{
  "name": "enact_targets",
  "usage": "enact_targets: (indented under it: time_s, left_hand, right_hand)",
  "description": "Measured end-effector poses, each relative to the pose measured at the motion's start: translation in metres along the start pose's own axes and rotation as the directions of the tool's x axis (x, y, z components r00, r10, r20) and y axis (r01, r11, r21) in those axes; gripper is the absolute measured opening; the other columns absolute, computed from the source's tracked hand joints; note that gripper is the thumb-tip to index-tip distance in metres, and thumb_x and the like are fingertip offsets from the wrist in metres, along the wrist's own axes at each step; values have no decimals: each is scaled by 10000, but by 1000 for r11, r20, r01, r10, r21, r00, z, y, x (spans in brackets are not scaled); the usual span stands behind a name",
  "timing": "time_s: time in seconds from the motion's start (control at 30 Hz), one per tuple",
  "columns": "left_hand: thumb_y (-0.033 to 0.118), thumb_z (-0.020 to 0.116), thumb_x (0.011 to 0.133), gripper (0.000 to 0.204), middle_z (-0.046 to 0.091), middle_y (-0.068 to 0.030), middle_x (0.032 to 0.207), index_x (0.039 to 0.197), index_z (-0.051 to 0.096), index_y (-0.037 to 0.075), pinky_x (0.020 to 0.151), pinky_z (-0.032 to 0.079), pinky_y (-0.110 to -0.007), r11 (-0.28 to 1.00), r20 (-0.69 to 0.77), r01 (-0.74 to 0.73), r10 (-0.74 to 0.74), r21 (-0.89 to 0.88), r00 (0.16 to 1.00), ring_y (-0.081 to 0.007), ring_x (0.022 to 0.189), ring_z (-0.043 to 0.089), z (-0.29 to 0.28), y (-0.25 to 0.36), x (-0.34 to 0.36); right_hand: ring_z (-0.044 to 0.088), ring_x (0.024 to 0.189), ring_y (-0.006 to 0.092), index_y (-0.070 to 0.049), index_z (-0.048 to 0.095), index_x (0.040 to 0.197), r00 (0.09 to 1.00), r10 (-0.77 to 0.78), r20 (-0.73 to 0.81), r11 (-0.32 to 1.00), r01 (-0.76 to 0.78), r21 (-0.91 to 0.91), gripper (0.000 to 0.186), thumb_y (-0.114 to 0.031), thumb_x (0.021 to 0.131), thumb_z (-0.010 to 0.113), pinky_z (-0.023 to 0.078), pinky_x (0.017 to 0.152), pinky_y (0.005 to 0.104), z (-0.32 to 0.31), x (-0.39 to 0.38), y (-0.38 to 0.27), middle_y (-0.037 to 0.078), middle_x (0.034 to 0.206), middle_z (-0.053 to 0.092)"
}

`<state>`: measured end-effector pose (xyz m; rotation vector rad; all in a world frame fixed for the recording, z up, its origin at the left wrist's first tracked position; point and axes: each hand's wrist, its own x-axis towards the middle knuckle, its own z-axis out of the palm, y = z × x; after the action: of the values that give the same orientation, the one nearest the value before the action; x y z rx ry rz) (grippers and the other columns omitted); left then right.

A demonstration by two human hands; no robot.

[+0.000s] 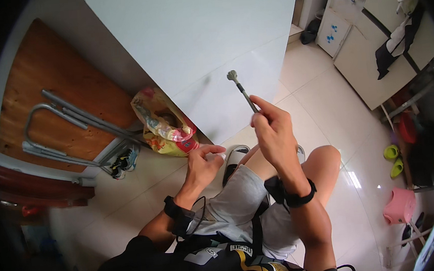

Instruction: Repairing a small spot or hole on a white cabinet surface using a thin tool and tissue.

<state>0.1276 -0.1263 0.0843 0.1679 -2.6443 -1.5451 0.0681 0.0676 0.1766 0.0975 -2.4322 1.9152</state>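
Observation:
My right hand [274, 131] grips a slim dark stick [244, 93] by its lower end. A lumpy grey-green head tops the stick, and its exact kind does not show. The head is held up in front of a large smooth white panel [204, 34]; whether it touches the surface I cannot tell. Lower and to the left, my left hand [202, 168] is closed in a pinch on a small white piece [222, 156], mostly hidden by the fingers. Both wrists wear black straps with small boxes.
A colourful plastic bag [168, 131] stands by the panel's left edge. Left of it leans a folded wooden table [60, 91] with grey metal legs, shoes [126, 162] beside it. On the right are a pink stool [400, 205], yellow-green slippers [393, 160] and a pale cabinet [369, 67].

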Motion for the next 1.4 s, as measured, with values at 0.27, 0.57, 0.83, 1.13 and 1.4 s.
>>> enact_targets:
  time_s: [0.27,0.57,0.83,1.13,1.4]
  left_hand:
    - [67,678,839,212,696,-69,840,1012,702,-51,618,475,-235,542,398,501,-304,-675,866,-105,684,614,-3,-27,-21]
    - [90,637,870,226,674,-40,803,1047,688,-41,585,443,-227,428,185,455,-537,-781,823,-98,620,578,-39,-63,-22]
    - [87,540,901,283,661,-58,899,1136,648,-29,607,472,-265,460,120,431,-564,-776,817,-146,721,602,-44,-66,-3]
    - [42,560,913,234,670,-53,864,1112,661,-30,580,467,-248,453,6,355,-610,-818,793,-121,687,613,-53,-51,1]
    - [48,541,918,227,658,-51,854,1096,662,-26,578,464,-246,467,-3,400,-653,-788,757,-125,688,609,-45,-53,3]
  right_hand:
    - [463,687,22,92,549,1361,955,296,12,877,-277,394,438,-51,947,564,360,588,182,40,-74,16,-51,866,541]
    - [407,624,17,30,559,1381,968,248,37,881,-242,406,395,-155,1034,537,321,542,190,122,-77,40,-71,745,487]
    - [295,495,6,0,548,1401,928,341,149,690,-355,631,391,-193,1063,506,218,429,205,135,-50,47,-85,649,403]
    - [266,481,26,-13,502,1440,951,255,176,543,-291,788,409,-179,1067,489,210,418,217,148,-26,51,-72,636,360]
    - [314,475,27,3,498,1440,949,298,104,578,-266,772,419,-179,1063,504,258,413,220,145,-16,51,-73,621,380]
